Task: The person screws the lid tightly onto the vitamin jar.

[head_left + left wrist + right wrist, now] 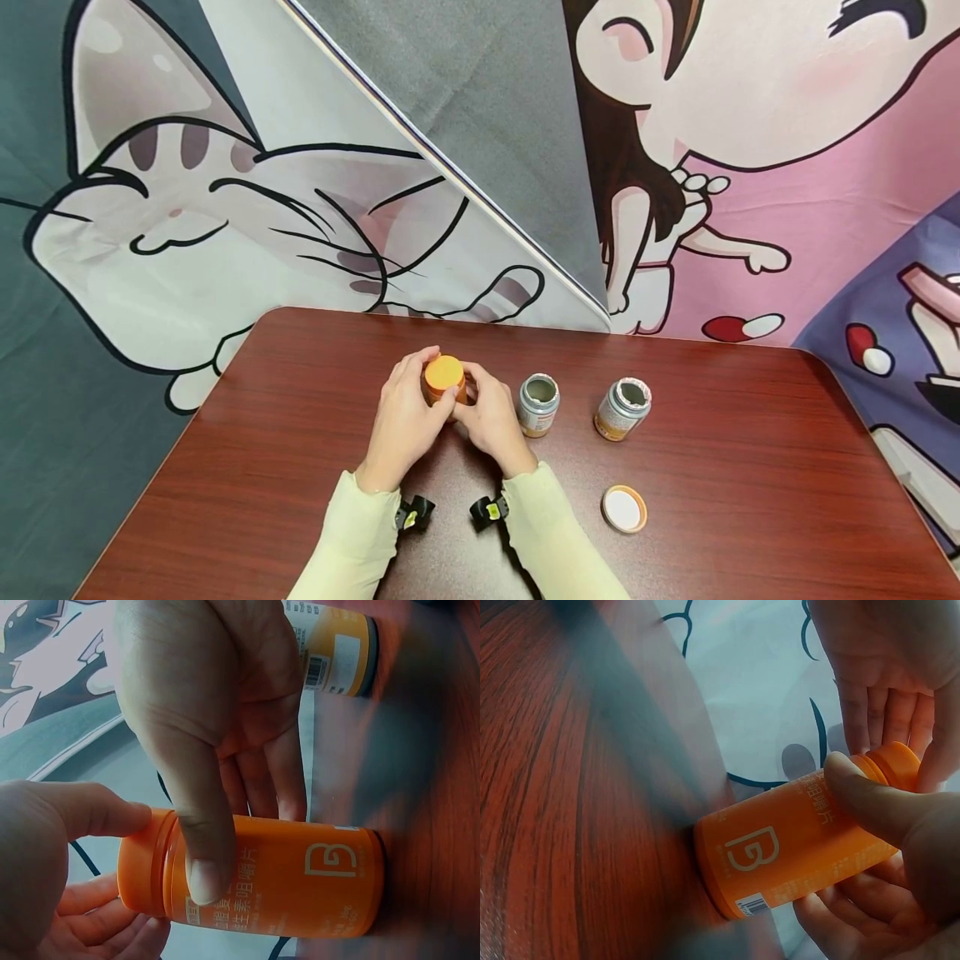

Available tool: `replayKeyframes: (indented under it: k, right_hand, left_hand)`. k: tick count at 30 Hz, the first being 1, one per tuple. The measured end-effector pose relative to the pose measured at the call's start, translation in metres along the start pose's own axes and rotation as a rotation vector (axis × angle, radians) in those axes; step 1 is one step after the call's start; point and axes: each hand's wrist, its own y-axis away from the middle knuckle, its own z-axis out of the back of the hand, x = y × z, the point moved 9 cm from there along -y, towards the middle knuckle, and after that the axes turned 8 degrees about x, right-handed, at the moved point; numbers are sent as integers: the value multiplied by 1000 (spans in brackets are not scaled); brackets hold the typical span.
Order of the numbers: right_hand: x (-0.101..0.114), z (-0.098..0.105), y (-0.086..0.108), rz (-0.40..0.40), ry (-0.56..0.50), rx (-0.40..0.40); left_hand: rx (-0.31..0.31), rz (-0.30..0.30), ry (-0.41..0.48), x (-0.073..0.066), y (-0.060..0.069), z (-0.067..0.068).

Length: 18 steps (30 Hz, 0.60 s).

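An orange bottle (300, 885) with an orange lid (444, 372) is held between both hands near the table's far side. My left hand (405, 417) grips the lid; its thumb and fingers show around it in the left wrist view. Lower down, my right hand (491, 417) holds the bottle's body, thumb across the printed front in the right wrist view. The bottle's base is at or close to the tabletop; whether it touches I cannot tell. Just right of the right hand stands an uncapped grey jar (538, 406) with a yellowish lower label.
A second uncapped jar (622, 408) stands farther right. Nearer the front, an orange-rimmed lid (624, 509) lies with its white inside up. The brown table (750, 467) ends at the back against a cartoon-printed cloth (480, 125).
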Motion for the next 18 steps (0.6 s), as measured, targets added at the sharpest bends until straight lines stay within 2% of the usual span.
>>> replayKeyframes:
  k: [18]
  right_hand:
    - [-1,-1,0,-22,-8,12]
  left_hand:
    - [48,-49,26,1,-2,0]
